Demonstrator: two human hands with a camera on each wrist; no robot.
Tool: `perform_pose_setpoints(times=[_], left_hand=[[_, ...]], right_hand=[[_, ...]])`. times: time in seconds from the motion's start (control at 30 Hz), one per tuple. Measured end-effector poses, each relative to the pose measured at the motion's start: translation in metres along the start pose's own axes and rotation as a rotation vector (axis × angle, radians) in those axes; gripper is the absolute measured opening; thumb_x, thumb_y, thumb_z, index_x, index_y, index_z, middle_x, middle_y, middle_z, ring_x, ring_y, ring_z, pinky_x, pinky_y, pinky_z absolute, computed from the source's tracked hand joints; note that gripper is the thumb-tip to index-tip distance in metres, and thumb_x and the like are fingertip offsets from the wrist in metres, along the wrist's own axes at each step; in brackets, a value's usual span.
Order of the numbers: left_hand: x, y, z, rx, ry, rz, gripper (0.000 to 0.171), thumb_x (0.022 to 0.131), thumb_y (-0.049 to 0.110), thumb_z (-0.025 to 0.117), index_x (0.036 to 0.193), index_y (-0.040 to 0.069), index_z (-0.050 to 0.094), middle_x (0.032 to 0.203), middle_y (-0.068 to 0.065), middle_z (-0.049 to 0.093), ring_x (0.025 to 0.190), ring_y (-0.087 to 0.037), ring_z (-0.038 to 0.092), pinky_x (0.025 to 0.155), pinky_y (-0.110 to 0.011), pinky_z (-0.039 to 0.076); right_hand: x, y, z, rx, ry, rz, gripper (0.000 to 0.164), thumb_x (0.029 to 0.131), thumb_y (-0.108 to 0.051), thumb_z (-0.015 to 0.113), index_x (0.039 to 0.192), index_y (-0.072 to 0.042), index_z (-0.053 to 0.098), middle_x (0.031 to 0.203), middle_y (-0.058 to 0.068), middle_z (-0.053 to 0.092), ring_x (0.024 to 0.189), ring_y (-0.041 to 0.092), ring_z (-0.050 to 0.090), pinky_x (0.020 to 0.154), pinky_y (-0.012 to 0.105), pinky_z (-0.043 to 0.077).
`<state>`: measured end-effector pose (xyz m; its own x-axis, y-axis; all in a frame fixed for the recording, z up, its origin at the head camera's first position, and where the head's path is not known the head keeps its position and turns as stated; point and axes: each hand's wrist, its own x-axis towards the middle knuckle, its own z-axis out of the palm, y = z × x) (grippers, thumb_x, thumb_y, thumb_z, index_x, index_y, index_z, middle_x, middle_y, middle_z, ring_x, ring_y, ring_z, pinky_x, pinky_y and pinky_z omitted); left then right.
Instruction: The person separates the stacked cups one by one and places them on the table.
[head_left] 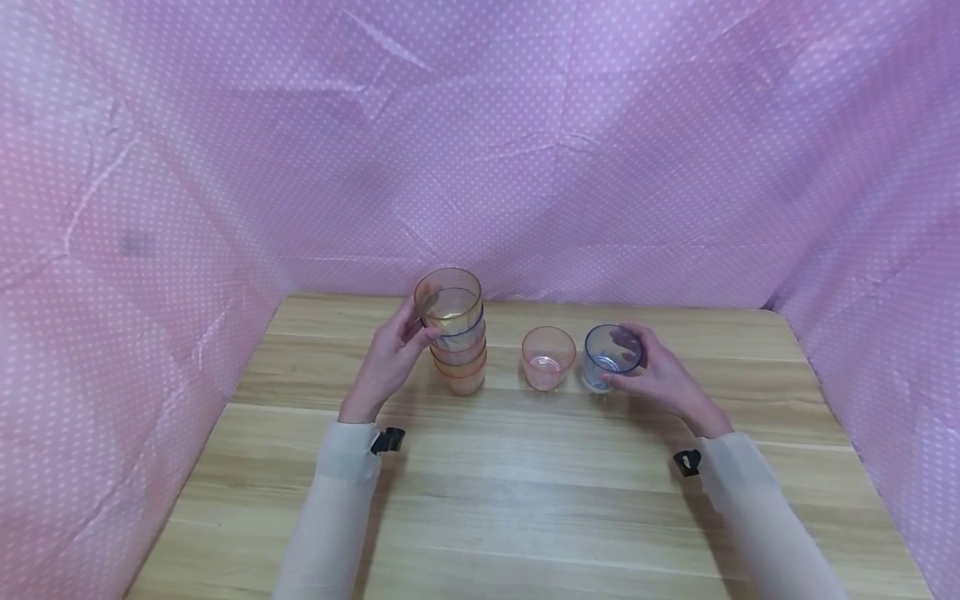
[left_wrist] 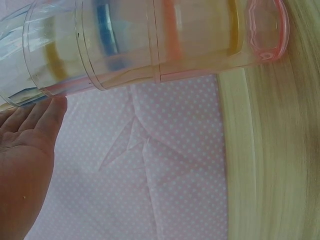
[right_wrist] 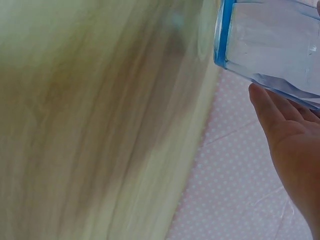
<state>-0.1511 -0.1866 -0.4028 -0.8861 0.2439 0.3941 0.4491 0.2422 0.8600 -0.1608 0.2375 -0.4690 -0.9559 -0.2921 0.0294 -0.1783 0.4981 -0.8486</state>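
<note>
A stack of clear tinted cups (head_left: 454, 333) stands upright on the wooden table (head_left: 525, 492), with an orange-yellow cup on top. My left hand (head_left: 393, 354) grips the upper part of the stack from its left side; in the left wrist view the thumb touches the stack (left_wrist: 150, 40). To the right a single pink cup (head_left: 547, 357) stands alone, untouched. Further right my right hand (head_left: 648, 367) holds a blue cup (head_left: 611, 354) with fingers curled round it; the blue cup (right_wrist: 275, 45) fills the top right of the right wrist view.
Pink dotted cloth (head_left: 525, 150) walls the table at the back and on both sides. The table's wooden surface stretches toward me in front of the cups. Both arms wear pale sleeves with a black clip at each wrist.
</note>
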Motion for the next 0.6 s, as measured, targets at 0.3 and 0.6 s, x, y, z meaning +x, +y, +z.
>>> perform_pose_setpoints(times=[0.3, 0.6], left_hand=[[-0.0003, -0.0006, 0.0002, -0.006, 0.003, 0.010, 0.070, 0.097, 0.030, 0.062, 0.161, 0.012, 0.039, 0.161, -0.007, 0.045, 0.148, -0.025, 0.040, 0.120, -0.032, 0.039], [-0.0006, -0.0017, 0.0005, 0.003, 0.006, 0.011, 0.070, 0.098, 0.032, 0.061, 0.161, 0.012, 0.039, 0.161, -0.006, 0.045, 0.148, -0.027, 0.041, 0.119, -0.031, 0.040]], right_hand=[[0.0023, 0.0061, 0.0021, -0.003, -0.009, 0.009, 0.095, 0.081, -0.015, 0.090, 0.153, 0.005, 0.030, 0.151, 0.027, 0.049, 0.134, 0.045, 0.053, 0.115, 0.058, 0.040], [0.0021, 0.0079, 0.0025, -0.015, -0.025, 0.010, 0.094, 0.082, -0.015, 0.090, 0.152, 0.003, 0.030, 0.152, 0.026, 0.048, 0.136, 0.045, 0.051, 0.117, 0.058, 0.038]])
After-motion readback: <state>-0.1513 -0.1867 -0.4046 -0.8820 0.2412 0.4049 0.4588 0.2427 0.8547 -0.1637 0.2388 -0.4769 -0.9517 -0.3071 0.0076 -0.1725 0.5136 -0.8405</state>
